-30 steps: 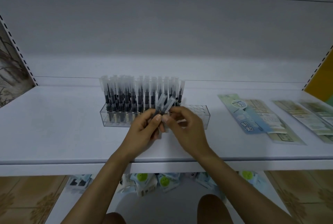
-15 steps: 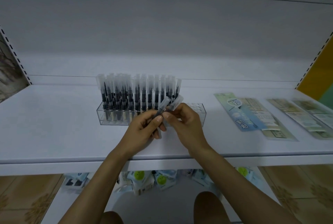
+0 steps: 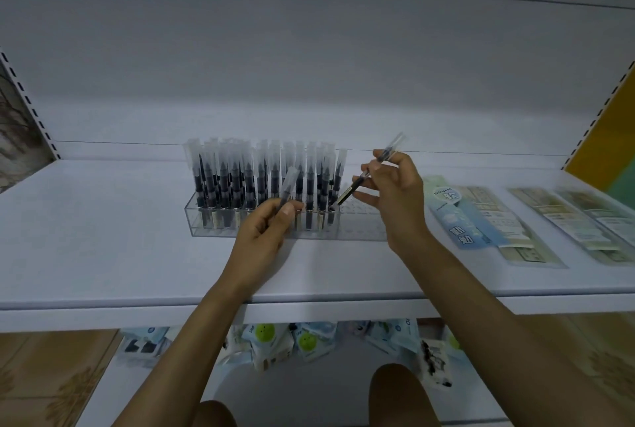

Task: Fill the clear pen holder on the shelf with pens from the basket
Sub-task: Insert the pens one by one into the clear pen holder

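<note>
A clear pen holder (image 3: 364,232) stands on the white shelf (image 3: 103,237). Its left and middle slots hold several upright black pens with frosted caps (image 3: 261,179); its right end shows empty holes. My right hand (image 3: 395,200) pinches one pen (image 3: 372,167) held at a slant, its lower tip just above the holder's top near the last filled row. My left hand (image 3: 268,231) grips another pen (image 3: 287,186), upright in front of the holder. No basket is in view.
Flat packaged stationery cards (image 3: 477,217) lie on the shelf to the right of the holder, with more (image 3: 577,220) further right. Packets (image 3: 275,340) lie on the lower shelf under the front edge. Perforated uprights flank the shelf at both sides.
My hands were together in front of the holder with two pens between them. They have parted: the right hand rose to the right with one pen, the left kept the other.
</note>
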`<action>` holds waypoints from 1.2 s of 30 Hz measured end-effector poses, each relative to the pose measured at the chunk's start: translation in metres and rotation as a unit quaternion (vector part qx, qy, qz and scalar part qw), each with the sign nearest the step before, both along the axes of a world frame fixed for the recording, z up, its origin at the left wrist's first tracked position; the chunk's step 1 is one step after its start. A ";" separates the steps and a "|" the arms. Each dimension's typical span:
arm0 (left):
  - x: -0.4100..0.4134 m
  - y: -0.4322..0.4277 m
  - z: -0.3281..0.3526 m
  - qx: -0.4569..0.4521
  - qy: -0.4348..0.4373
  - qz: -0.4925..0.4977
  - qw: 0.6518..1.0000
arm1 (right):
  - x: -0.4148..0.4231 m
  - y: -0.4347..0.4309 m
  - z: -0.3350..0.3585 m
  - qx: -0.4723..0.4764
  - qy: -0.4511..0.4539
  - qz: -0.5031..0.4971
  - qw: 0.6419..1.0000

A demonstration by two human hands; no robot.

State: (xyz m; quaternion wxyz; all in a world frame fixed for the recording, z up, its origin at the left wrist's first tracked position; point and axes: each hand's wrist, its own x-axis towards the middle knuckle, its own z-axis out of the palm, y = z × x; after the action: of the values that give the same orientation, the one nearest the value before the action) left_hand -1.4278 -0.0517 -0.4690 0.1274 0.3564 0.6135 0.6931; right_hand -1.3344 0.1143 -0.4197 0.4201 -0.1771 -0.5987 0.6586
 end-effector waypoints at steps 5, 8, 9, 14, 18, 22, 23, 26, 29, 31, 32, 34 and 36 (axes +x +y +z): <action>-0.001 -0.002 0.001 0.000 -0.006 0.006 1.000 | -0.010 -0.005 -0.008 0.098 -0.025 -0.006 0.995; -0.001 -0.001 0.000 -0.014 0.007 0.005 1.000 | -0.013 -0.007 -0.016 0.194 -0.045 -0.027 0.980; -0.001 -0.001 -0.001 -0.017 0.010 0.005 1.000 | -0.014 -0.007 -0.018 0.222 -0.057 -0.042 0.972; -0.001 -0.002 -0.001 -0.019 0.014 0.012 1.000 | -0.021 -0.005 -0.026 0.300 -0.113 -0.071 0.945; 0.000 -0.001 0.000 -0.016 0.015 0.011 1.000 | -0.024 -0.004 -0.028 0.347 -0.136 -0.089 0.924; 0.000 -0.001 0.000 -0.019 0.024 0.009 0.999 | -0.022 -0.004 -0.036 0.370 -0.136 -0.091 0.915; 0.000 -0.001 0.000 -0.020 0.027 0.010 0.999 | -0.022 -0.004 -0.037 0.368 -0.135 -0.091 0.916; -0.001 -0.002 0.000 -0.023 0.034 0.011 0.999 | -0.021 -0.003 -0.037 0.365 -0.126 -0.088 0.918; 0.000 -0.002 0.000 -0.021 0.036 0.009 0.999 | -0.021 -0.004 -0.038 0.354 -0.120 -0.088 0.923; 0.000 -0.002 0.000 -0.022 0.038 0.008 0.999 | -0.021 -0.005 -0.040 0.343 -0.115 -0.089 0.928; 0.000 -0.001 0.000 -0.023 0.039 0.008 0.999 | -0.021 -0.005 -0.041 0.337 -0.112 -0.089 0.930; 0.000 -0.001 0.000 -0.025 0.040 0.009 0.999 | -0.021 -0.005 -0.043 0.329 -0.104 -0.087 0.935; 0.000 -0.001 0.000 -0.027 0.041 0.014 0.999 | -0.019 -0.006 -0.043 0.318 -0.096 -0.082 0.940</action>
State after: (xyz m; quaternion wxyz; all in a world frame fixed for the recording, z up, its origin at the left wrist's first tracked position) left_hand -1.4274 -0.0525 -0.4687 0.1023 0.3723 0.6412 0.6632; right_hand -1.3537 0.1088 -0.4631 0.4475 -0.1452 -0.7979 0.3768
